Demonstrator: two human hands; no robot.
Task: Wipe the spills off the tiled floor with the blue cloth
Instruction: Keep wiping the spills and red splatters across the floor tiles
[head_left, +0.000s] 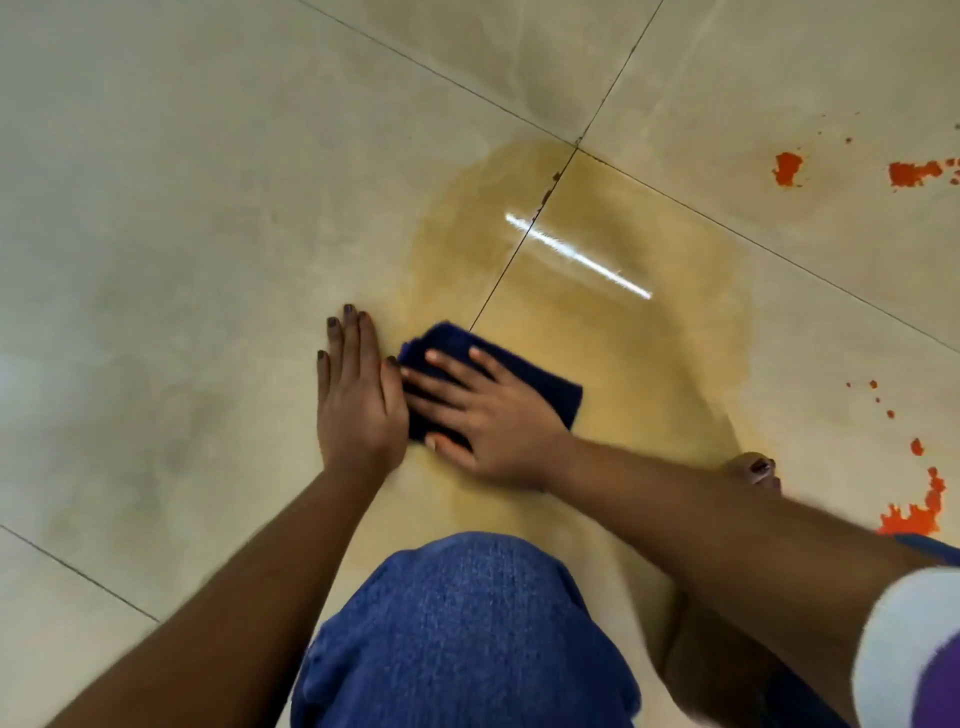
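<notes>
A folded dark blue cloth (540, 382) lies on the beige tiled floor (182, 182) at the near left edge of a wide yellowish spill (623, 343). My right hand (483, 415) presses flat on the cloth with its fingers spread and straight. My left hand (358, 395) rests flat on the dry tile just left of the cloth, its thumb side touching the cloth's edge. Orange-red splatters (789, 169) mark the tile at the far right, and more orange-red splatters (919, 512) lie near the right edge.
My knee in blue jeans (467, 623) fills the lower middle. A bare foot (753, 470) stands on the near right edge of the yellowish spill. A strip of light glare (576, 254) reflects off the wet tile. Dark grout lines cross the floor.
</notes>
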